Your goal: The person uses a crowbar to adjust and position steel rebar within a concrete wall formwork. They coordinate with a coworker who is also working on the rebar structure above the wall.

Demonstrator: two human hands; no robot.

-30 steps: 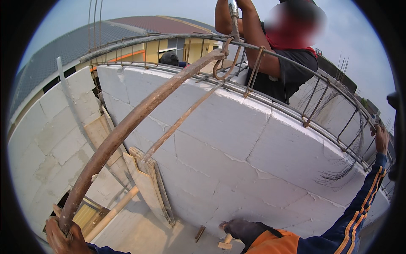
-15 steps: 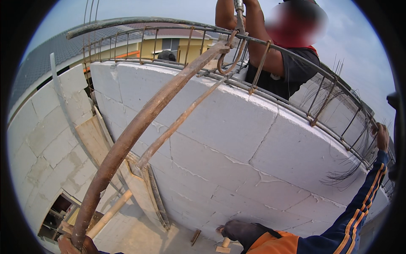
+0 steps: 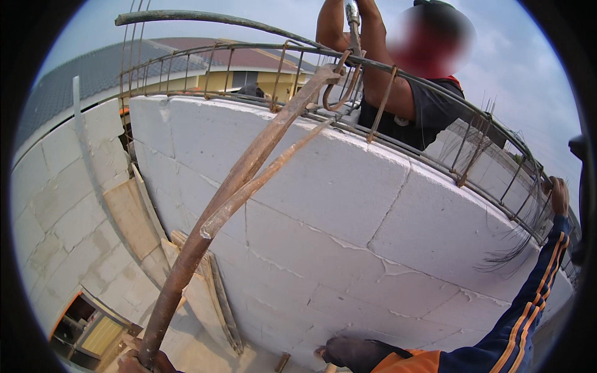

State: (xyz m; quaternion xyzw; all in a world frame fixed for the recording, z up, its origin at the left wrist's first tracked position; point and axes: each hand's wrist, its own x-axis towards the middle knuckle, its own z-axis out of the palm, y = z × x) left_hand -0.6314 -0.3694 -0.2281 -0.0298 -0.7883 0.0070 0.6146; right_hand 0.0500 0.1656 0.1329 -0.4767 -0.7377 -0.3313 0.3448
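A long rusty steel bar slants from the lower left up to the rebar cage that runs along the top of a white block wall. My left hand, half cut off at the lower edge, grips the bar's bottom end. A thinner rusty bar lies against it. My right hand, on a navy sleeve with orange stripes, holds the cage at the far right. Another person stands behind the wall, both arms raised on a metal tool above the bar's top end.
A dark rounded shape sits by orange cloth at the lower edge; I cannot tell what it is. Wooden planks lean at the wall's foot. A second block wall is at left, with loose tie wires hanging at right.
The long bar stands steeper, its lower end further right. My left hand has slipped toward the lower edge. My right hand stays on the cage.
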